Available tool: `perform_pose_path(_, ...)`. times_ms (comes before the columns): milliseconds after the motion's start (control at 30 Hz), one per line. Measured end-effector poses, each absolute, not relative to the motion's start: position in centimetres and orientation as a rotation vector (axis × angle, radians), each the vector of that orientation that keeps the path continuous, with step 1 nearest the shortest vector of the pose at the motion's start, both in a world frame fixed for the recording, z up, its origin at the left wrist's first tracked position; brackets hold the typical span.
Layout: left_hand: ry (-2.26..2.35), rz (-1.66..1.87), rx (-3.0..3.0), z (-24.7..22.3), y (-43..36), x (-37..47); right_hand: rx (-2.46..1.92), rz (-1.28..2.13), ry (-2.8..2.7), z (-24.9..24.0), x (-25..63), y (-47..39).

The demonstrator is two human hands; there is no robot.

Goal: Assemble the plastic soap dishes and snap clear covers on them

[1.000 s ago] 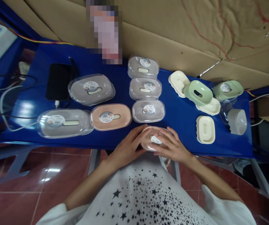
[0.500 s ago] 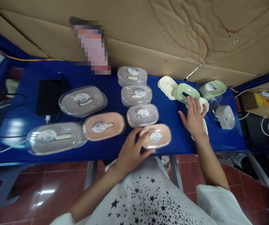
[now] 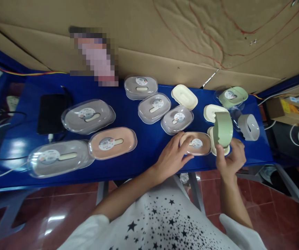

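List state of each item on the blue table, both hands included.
left hand: resting on the small pink boxed dish
right hand: gripping the green dish
green dish: lifted, tilted on edge
small pink boxed dish: flat, clear lid on
large pink boxed dish: flat, lidded
grey dish: on its side
cream tray: loose, unlidded

Left hand flat; right hand gripping, raised.
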State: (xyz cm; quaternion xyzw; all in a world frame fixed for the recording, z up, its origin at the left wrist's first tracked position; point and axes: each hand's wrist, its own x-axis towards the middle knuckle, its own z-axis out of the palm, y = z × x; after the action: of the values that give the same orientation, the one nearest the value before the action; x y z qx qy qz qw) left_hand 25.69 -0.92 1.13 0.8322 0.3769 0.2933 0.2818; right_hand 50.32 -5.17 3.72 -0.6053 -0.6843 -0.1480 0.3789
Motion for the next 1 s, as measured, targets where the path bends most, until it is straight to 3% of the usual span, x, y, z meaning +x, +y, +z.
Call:
perform_pose_path(200, 1.005, 0.745, 2.161, 1.3, -4.1, 20.9, -1.437, -0.265, -1.778, 1.5, 47.8, -10.2)
perform_pose_path(400, 1.429, 0.84, 2.017, 1.1, -6.1, 15.0, -1.351, -0.076, -1.905, 0.1, 44.2, -11.1)
perform_pose_path(800, 1.363, 0.895, 2.15, 0.0, 0.9, 20.2, -1.51, -0.055, -1.845, 0.0, 42.8, -9.6)
perform_pose_path(1000, 1.275, 0.847, 2.062, 0.8, -1.2, 18.7, -1.409, 0.054, -2.118, 0.9, 42.8, -11.4)
